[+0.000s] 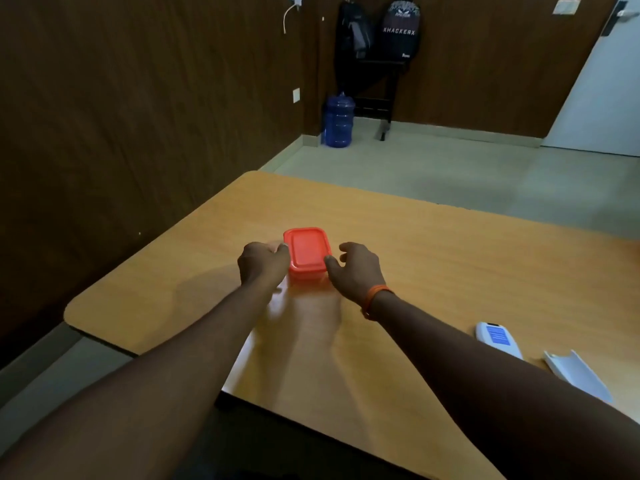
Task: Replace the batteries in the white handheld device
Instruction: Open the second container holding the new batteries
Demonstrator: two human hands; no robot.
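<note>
A small box with a red lid stands on the wooden table, near its middle. My left hand touches the box's left side with curled fingers. On the right, my right hand has its thumb against the lid's near right corner, the fingers spread. The white handheld device lies at the right, partly behind my right forearm, a blue label facing up. Its detached white cover lies just right of it. No batteries are visible.
The table's left edge runs close to a dark wood-panelled wall. Beyond the far edge lies the floor, with a blue water jug, a dark rack with hanging backpacks, and a white door at the right.
</note>
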